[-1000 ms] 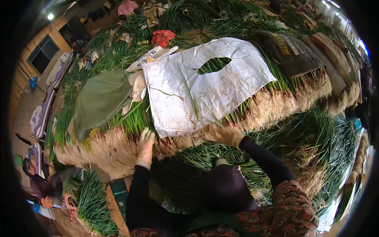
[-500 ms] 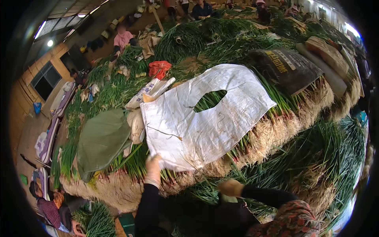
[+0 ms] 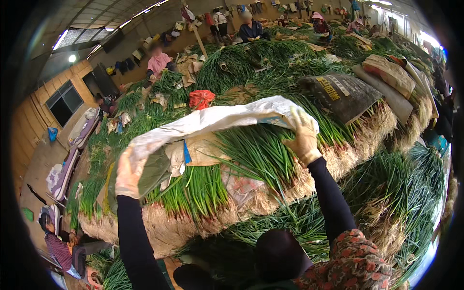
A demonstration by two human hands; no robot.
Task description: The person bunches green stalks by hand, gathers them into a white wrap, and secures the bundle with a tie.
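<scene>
A white woven plastic sheet (image 3: 208, 119) is stretched in a raised arc between my two gloved hands. My left hand (image 3: 128, 173) is closed on the sheet's left end, above an olive-green cloth (image 3: 153, 169). At the right end, my right hand (image 3: 305, 137) grips the sheet with its thumb held apart. Beneath it, bunches of green onions (image 3: 195, 193) lie with their pale roots (image 3: 166, 224) toward me. More long green leaves (image 3: 258, 150) spread between my hands, beside a tan sack piece (image 3: 203, 147).
A dark printed sack (image 3: 340, 96) covers onions at the right, and a red plastic bag (image 3: 201, 99) lies beyond the sheet. Another onion heap (image 3: 386, 193) is at the near right. A person in pink (image 3: 158, 63) sits at the far left; another person (image 3: 63, 246) sits at the near left.
My right hand has moved up from low in front to the sheet's right end. The sheet, which lay flat over the onions, is now lifted and folded back, uncovering them. My left hand has moved left and up.
</scene>
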